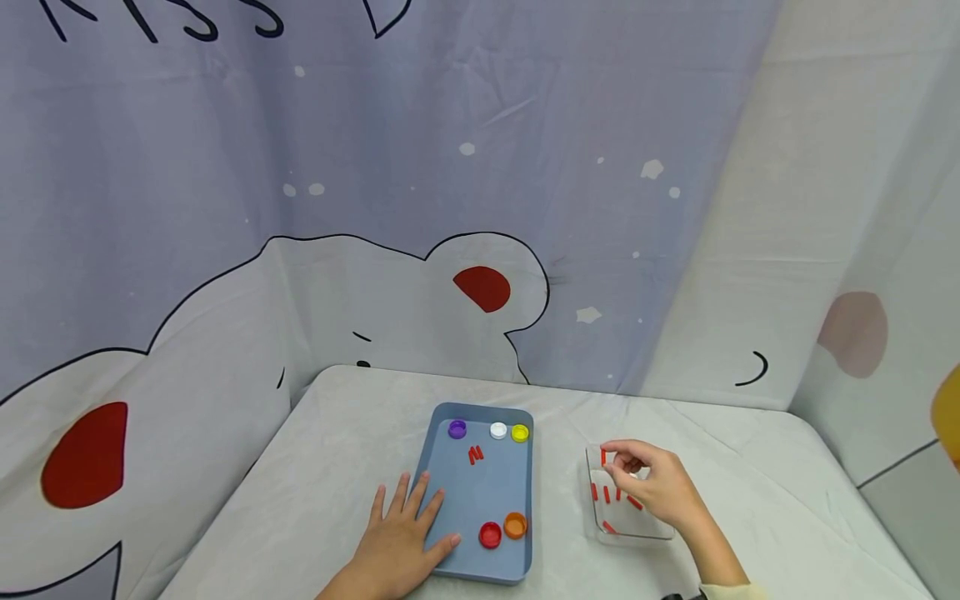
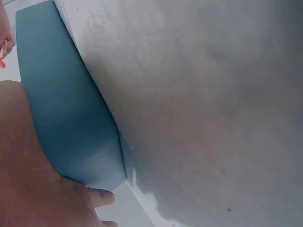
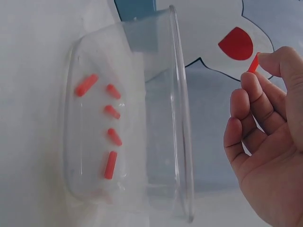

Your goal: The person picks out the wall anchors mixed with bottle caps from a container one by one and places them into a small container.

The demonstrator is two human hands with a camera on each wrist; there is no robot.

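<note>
Between thumb and forefinger my right hand [image 1: 651,482] pinches a small red stick [image 3: 254,63], held above a clear plastic box [image 1: 636,533]. Several similar red sticks [image 3: 111,165] lie scattered on the floor of that box. My left hand [image 1: 399,542] lies with fingers spread on the near left edge of a blue-grey tray [image 1: 468,500]. A few short red sticks [image 1: 476,454] lie together in the upper part of the tray. In the left wrist view, the tray's outer side [image 2: 71,104] shows beside the hand.
Purple [image 1: 457,429], white [image 1: 498,430] and yellow [image 1: 520,432] round caps sit at the tray's far end. A red cap [image 1: 490,535] and an orange cap [image 1: 515,525] sit near its front right. A white cloth [image 1: 360,433] covers the table, with a printed curtain [image 1: 375,167] behind.
</note>
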